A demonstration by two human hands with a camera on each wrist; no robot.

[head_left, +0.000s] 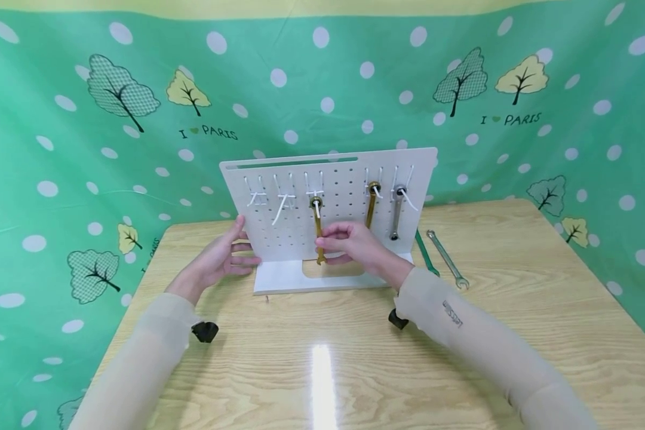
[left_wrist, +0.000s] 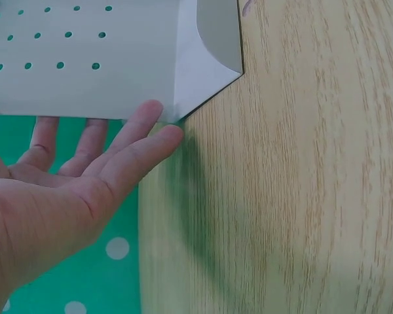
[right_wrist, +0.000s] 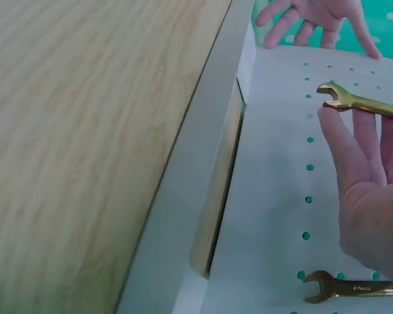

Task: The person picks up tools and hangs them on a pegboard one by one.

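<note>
Right hand: we see the right hand [head_left: 349, 242] pinching the brass wrench [head_left: 319, 231] low on its shank, probably so that the ring end stays free to sit on the hook.
Left hand: the left hand [head_left: 223, 260] grasps nothing; its fingers lie loosely extended at the board's side edge, some passing behind it, perhaps to steady the panel against a push.
Brass wrench: it is upright in front of the board [head_left: 290, 236], ring end at the third of the hooks [head_left: 283, 200] from the left, jaw end down; we see the hook's white tip pass through the ring.
Neighbours: a second brass wrench [head_left: 371, 209] and a silver wrench [head_left: 397, 215] hang farther right by their rings, so we judge that their weight holds them plumb.
Board: it stands on a flat foot [head_left: 279, 279], which presumably lets it carry wrenches without a wall.
Loose wrenches: a green wrench [head_left: 426, 254] and a metal wrench [head_left: 448, 260] lie right of the board on the worktop [head_left: 263, 364], likely within the right hand's reach.
Backdrop: we find a dotted green cloth [head_left: 322, 65] behind everything.
</note>
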